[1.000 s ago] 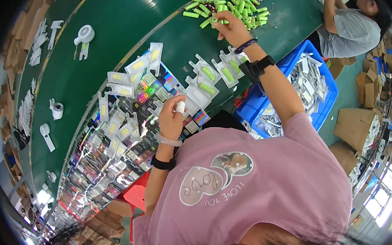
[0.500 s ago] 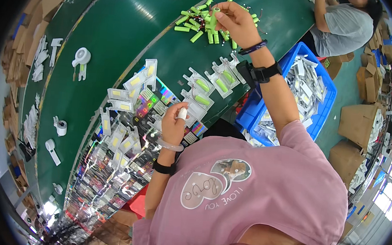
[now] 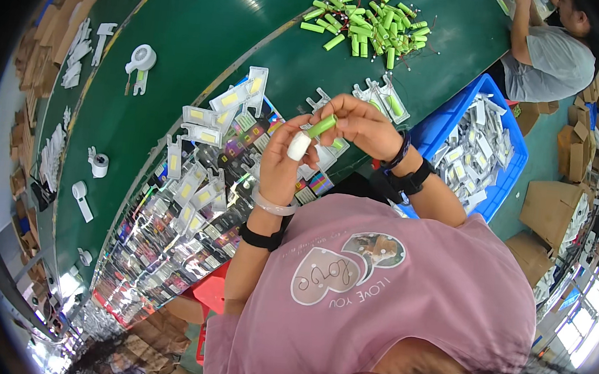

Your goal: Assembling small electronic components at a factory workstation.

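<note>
Beyond my fingers lies a heap of green cells on the green table. Right of them stands a blue crate; left, white holders.

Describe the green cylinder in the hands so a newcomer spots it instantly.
Start at the green table, then drop to the two hands raised together above its near edge. The green cylinder sits in the right hand, by a white piece; it alone is lifted, unlike the loose pile of green cylinders farther back.
</note>
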{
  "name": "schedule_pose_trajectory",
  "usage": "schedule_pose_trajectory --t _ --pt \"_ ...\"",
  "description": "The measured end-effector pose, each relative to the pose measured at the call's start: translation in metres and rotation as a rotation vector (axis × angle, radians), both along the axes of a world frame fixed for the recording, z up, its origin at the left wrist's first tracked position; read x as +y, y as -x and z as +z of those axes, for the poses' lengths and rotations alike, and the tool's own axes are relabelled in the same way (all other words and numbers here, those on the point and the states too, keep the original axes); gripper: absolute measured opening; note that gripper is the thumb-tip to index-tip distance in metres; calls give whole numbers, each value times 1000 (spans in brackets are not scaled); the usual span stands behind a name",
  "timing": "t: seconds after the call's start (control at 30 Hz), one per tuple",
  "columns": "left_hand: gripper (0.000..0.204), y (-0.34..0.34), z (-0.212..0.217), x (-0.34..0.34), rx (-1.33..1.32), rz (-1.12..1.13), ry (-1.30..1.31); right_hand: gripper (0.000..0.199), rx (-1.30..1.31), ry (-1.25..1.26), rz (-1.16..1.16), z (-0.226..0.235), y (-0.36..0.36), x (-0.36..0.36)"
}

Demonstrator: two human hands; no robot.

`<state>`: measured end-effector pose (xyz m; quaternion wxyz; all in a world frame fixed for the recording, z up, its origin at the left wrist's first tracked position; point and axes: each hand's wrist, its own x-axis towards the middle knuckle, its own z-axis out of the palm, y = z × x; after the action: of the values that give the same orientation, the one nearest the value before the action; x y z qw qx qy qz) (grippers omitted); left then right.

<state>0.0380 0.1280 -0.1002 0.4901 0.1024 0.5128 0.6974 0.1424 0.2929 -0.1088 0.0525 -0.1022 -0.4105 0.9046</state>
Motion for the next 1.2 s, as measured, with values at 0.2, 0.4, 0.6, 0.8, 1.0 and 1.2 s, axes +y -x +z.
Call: schedule_pose_trajectory --t 0.2,0.4,0.6,0.8,1.0,1.2 --pt "18 1 -20 -14 82 14 73 18 -178 -136 43 -5 -16 -20" --pt "15 -8 -26 -21 353 -15 82 23 -296 -859 187 -16 -21 -28" --pt "15 -2 -56 -34 67 21 248 17 -510 -1363 82 -24 -17 -48" --pt "22 5 -57 -37 48 199 303 16 -673 -1458 33 -50 -15 -63" --pt "22 2 -58 -43 17 172 286 19 -660 -1746 6 -59 -9 -72" --pt "20 6 -55 -51 66 139 277 21 -725 -1749 239 -41 -4 -61"
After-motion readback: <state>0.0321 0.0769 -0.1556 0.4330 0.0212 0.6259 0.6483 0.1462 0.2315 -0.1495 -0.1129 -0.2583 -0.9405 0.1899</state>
